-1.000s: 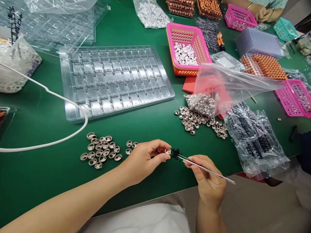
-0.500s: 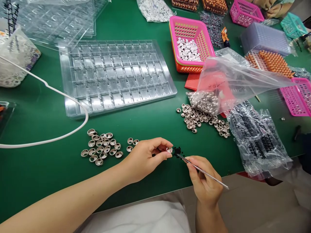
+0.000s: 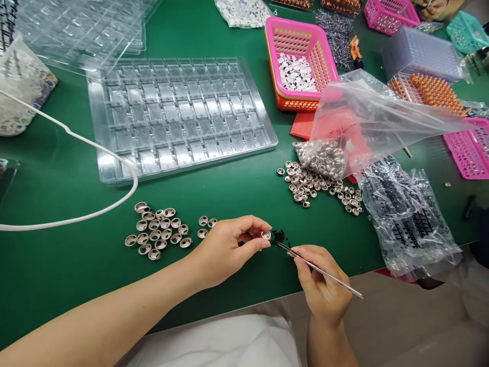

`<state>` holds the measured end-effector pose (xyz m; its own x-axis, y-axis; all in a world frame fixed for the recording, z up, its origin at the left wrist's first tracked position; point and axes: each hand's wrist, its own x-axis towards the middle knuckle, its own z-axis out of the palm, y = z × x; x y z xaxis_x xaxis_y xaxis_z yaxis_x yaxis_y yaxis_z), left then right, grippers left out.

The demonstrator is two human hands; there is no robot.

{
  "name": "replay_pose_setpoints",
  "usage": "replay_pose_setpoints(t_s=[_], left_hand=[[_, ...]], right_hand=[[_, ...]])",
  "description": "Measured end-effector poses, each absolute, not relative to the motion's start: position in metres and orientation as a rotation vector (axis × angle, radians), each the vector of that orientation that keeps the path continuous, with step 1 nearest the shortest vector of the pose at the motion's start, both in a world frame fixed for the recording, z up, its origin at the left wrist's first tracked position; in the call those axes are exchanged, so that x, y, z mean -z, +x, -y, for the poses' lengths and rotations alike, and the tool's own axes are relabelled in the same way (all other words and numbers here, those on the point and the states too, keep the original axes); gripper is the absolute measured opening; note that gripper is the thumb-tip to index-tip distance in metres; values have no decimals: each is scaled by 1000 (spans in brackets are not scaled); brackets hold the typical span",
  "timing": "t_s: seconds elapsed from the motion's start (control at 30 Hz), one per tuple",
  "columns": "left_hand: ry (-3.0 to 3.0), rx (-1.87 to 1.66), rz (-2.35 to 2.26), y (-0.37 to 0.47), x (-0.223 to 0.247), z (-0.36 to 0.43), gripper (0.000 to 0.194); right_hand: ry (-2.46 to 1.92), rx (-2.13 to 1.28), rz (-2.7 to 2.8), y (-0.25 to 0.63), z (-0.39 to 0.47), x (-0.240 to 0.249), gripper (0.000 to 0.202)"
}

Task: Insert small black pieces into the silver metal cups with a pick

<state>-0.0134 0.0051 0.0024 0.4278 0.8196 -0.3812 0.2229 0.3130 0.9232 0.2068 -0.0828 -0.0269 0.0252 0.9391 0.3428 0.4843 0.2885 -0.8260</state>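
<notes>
My left hand pinches a small silvery metal cap with a hollow, ring-like opening between thumb and fingertips. Just right of it lies a small heap of tiny black pieces on the green tabletop. My right hand grips slim metal tweezers like a pen, their tip at the lower edge of the black pieces. Whether the tip holds a piece is too small to tell. Left of my left hand lies a group of similar metal caps, with a few more caps closer to the wrist.
A clear compartment tray lies at centre-left, crossed at its corner by a white cord. Loose metal caps spill from a plastic bag. Behind stands a pink basket with white pieces. A bag of black parts lies right.
The view has shifted slightly, so the surroundings sit a little differently. Both hands keep nearly the same pose, with the cap and tweezers still held.
</notes>
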Motion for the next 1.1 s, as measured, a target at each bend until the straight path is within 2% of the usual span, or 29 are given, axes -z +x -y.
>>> replay_pose_setpoints(t_s=[0.67,1.1], left_hand=[[1210,-543,-1085,-13,-3,-5,18],[1229,-547,-1083,-14,-4,-4,17]], right_hand=[[-1320,-514,1695,207,86,29,48],[-1356,-487,1692,205,85,27,39]])
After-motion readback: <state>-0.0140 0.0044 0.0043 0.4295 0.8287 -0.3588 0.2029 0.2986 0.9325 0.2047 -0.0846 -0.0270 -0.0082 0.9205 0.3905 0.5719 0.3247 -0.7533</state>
